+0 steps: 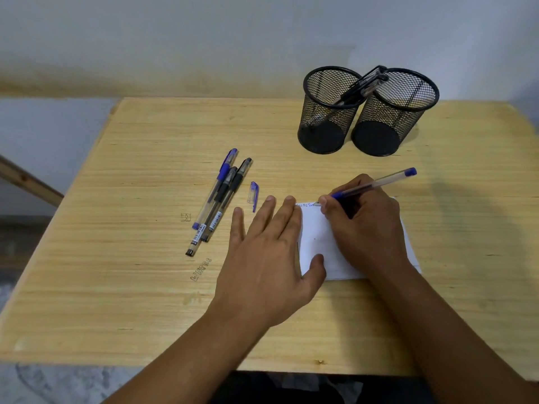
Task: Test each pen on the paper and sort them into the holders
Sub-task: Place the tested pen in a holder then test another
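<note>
At the top edge of the white paper point(320, 243), the tip of a blue gel pen point(370, 185) is down and a short line of blue writing trails to its left, so this is the testing step. The right hand point(364, 223) pinches the pen near its grip, fingers curled round the barrel. The left hand point(268, 252) lies flat with fingers straight, pressing the paper's left edge to the wooden table point(116, 199). The pen's blue cap point(253, 195) lies just beyond the left fingertips. Further left, three capped pens point(218, 199) wait in a bunch, touching one another: one blue, two black. At the back stand two black mesh holders point(367, 112), side by side; the left one seems to hold several pens already, leaning across toward the right one's rim. Since ink shows, I'd guess the next move calls for recapping this pen and dropping it into the holder for working ones.
</note>
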Demonstrator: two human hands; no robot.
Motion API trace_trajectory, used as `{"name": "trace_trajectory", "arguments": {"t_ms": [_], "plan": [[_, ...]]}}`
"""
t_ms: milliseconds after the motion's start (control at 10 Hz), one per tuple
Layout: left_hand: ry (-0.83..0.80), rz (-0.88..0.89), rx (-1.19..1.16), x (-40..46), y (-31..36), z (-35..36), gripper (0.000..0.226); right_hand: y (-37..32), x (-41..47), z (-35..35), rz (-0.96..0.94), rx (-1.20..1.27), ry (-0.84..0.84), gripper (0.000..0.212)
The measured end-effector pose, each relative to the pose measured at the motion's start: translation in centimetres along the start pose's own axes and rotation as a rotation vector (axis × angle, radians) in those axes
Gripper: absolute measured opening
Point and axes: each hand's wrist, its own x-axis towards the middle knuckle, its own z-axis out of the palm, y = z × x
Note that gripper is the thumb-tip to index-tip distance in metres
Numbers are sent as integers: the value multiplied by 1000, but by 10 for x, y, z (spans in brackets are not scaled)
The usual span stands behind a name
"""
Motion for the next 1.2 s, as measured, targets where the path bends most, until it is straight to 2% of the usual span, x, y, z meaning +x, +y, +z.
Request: {"name": "trace_trajectory", "arguments": {"t_ms": [700,900,1100,1200], "plan": [[2,5,-3,0,-1,1,77,-1,-2,0,0,1,6,12],[5,5,5,-1,-1,1,77,0,0,-7,87,206,74,8],[-13,-11,2,-3,0,0,79,2,0,-9,150,213,138,14],[1,-12,6,-4,1,1,78,-2,3,-14,164,215,158,10]]}}
